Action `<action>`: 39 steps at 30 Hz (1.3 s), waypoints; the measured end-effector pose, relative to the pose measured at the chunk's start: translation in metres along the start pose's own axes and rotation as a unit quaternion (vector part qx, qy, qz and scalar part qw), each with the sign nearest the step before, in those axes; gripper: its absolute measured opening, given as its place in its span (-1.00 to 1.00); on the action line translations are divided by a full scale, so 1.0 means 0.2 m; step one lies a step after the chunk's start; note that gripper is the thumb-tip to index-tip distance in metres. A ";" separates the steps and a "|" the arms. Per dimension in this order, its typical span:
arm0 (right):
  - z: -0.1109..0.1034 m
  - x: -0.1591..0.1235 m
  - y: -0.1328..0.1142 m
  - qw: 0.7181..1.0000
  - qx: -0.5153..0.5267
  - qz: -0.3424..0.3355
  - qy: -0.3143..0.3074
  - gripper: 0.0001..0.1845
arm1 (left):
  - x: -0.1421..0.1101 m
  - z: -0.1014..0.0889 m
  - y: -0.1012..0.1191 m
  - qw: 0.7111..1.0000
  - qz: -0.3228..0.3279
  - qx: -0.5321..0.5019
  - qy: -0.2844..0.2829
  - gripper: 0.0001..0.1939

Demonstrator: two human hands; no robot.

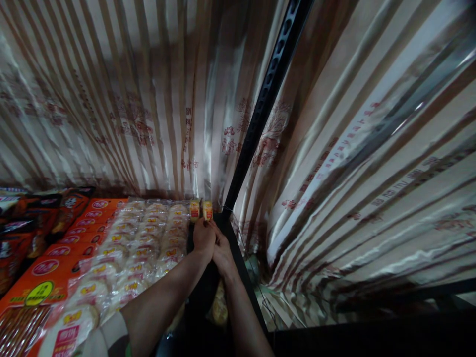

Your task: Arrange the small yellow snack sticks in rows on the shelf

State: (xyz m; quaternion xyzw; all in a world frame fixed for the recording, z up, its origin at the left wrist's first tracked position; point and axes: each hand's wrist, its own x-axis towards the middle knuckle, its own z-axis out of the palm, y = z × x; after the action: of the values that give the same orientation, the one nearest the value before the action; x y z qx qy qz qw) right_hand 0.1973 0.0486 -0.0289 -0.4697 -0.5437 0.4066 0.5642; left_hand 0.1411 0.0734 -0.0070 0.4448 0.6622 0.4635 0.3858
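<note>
Nearest the camera, the left forearm (161, 300) and right forearm (241, 307) stretch forward, a patterned sleeve (109, 334) at the left elbow. Pale pleated sheeting (163, 94) printed with red marks fills the background, crossed by a slanting black perforated post (258, 111). Below is a black shelf (199, 297), its left part covered with rows of clear-wrapped round white crackers (143, 253); beside these lie overlapping orange packs (52, 270), then dark and orange bags (70, 210) at far left. A yellowish bag (219, 305) sits against the right forearm. The left hand (204, 238) and right hand (222, 250) meet at the lower end of the right-hand small yellow pack (207, 210), close by the post's foot; in this dim light I cannot tell whether either grips it. Its twin, another small pack (195, 210), stands just left, next to the crackers.
</note>
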 end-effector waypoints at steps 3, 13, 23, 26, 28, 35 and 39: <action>0.00 -0.01 -0.02 1.000 0.001 -0.002 -0.019 -0.58 | -0.03 -0.02 0.04 0.997 0.025 0.070 0.011 -0.70; 0.01 -0.02 -0.03 0.999 0.009 0.028 -0.018 -0.56 | 0.02 -0.02 0.03 0.993 0.063 0.090 -0.033 -0.61; 0.01 -0.02 0.00 0.999 -0.006 0.045 -0.018 -0.58 | 0.02 -0.05 0.07 0.991 0.057 0.090 -0.083 -0.63; 0.01 -0.02 0.00 0.999 0.000 0.037 -0.023 -0.54 | 0.03 -0.07 0.08 0.989 0.049 0.103 -0.095 -0.62; 0.02 -0.02 -0.01 0.999 0.003 0.020 -0.026 -0.51 | 0.03 -0.07 0.09 0.989 0.046 0.107 -0.096 -0.61; 0.01 -0.01 -0.01 0.999 -0.028 -0.013 -0.020 -0.57 | 0.03 -0.07 0.10 0.989 0.037 0.116 -0.087 -0.60; 0.01 -0.01 -0.01 0.999 -0.038 -0.021 0.000 -0.66 | 0.04 -0.06 0.10 0.989 0.046 0.118 -0.080 -0.61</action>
State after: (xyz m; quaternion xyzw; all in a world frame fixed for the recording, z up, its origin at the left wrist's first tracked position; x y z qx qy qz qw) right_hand 0.1947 0.0460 -0.0269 -0.4792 -0.5685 0.3744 0.5541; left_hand 0.1320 0.0810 0.0137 0.5529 0.6579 0.3623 0.3608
